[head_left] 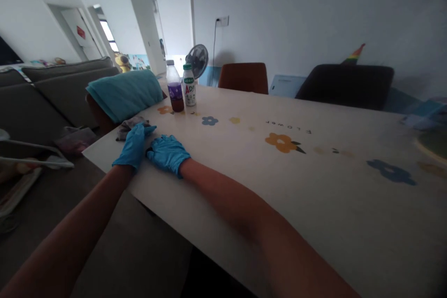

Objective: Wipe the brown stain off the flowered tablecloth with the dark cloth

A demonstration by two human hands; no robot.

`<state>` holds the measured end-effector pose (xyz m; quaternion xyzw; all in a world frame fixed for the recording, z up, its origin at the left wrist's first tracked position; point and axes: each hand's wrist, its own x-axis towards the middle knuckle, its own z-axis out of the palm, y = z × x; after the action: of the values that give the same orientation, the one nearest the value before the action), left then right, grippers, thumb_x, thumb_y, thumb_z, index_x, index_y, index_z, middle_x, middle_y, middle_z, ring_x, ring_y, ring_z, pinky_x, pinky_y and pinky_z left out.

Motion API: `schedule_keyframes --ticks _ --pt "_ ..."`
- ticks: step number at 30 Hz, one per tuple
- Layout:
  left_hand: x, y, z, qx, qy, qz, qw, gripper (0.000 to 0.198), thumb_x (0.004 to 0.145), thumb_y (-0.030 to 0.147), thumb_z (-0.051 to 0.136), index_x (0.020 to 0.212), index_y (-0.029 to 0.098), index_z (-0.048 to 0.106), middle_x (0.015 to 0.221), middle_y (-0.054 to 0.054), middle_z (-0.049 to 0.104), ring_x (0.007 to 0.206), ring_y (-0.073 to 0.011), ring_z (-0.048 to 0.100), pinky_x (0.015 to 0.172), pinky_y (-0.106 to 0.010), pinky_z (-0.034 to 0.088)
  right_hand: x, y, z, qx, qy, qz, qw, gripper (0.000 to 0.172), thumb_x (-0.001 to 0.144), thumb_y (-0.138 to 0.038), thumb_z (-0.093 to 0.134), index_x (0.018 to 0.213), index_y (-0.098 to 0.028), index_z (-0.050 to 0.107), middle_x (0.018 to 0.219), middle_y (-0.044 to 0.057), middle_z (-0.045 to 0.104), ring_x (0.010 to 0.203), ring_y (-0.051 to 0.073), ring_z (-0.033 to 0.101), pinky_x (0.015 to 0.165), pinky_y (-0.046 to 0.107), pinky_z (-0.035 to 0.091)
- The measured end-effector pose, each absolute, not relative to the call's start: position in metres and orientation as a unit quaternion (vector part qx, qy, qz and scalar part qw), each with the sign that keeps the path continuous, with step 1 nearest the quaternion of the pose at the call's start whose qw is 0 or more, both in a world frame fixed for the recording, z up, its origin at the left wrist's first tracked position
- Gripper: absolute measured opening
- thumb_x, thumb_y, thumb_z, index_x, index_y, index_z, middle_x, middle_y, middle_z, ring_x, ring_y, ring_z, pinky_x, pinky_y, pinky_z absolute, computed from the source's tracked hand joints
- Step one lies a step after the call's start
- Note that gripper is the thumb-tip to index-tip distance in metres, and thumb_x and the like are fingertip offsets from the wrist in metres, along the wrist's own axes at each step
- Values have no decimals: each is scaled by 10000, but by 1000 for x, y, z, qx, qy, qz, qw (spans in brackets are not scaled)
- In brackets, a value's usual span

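My left hand, in a blue glove, is at the left end of the table, beside and partly over a crumpled grey cloth. Its fingers are stretched out towards the right. In a matching glove, my right hand rests low on the tabletop just right of the left one, fingers curved downward. A small dark thing shows at the edge of its fingers; its kind I cannot make out. Beyond the hands stand a clear bottle with a purple label and dark liquid and a white bottle with a green cap.
The pale table has printed flowers. A teal towel drapes over a chair at its left end. Behind it stand a brown chair, a black chair and a fan. A grey sofa is at left.
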<state>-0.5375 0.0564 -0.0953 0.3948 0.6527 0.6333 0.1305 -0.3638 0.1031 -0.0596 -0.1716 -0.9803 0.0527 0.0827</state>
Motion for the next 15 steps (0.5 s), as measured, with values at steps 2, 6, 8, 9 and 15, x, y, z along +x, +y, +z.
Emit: schedule_keyframes --ticks 2,6,8,9,15 --pt "-533 54 -96 386 649 643 124 312 1061 440 570 1160 168 687 1380 -240 798 1401 -382 729 1323 -608 525 -373 118 -59 -185 -978 51 87 459 1180 -520 591 1430 -176 765 1623 106 747 1494 332 669 1245 469 515" --pt "-527 50 -94 375 652 647 126 429 1046 547 595 1210 166 704 1378 -250 805 1422 -425 737 1345 -650 503 -380 156 -58 -222 -970 47 87 465 1206 -557 558 1383 -183 771 1561 69 789 1404 311 711 1219 484 547" --pt "-527 48 -92 380 665 632 123 473 1024 594 599 1209 177 723 1367 -240 816 1445 -442 728 1374 -667 471 -375 179 -56 -252 -962 52 87 512 1229 -560 516 1384 -140 765 1549 99 791 1391 300 710 1236 473 531" --pt "-527 47 -91 384 671 623 118 478 1010 610 601 1192 189 734 1364 -230 821 1453 -448 723 1379 -671 468 -370 191 -55 -269 -958 55 88 527 1240 -544 495 1390 -115 761 1549 119 788 1395 297 705 1249 464 517" --pt "-531 38 -84 437 703 554 87 444 984 576 549 1170 243 777 1410 -143 829 1532 -417 663 1399 -643 454 -305 265 -49 -399 -910 68 90 575 1274 -489 425 1468 -44 734 1575 213 748 1385 296 697 1258 444 472"
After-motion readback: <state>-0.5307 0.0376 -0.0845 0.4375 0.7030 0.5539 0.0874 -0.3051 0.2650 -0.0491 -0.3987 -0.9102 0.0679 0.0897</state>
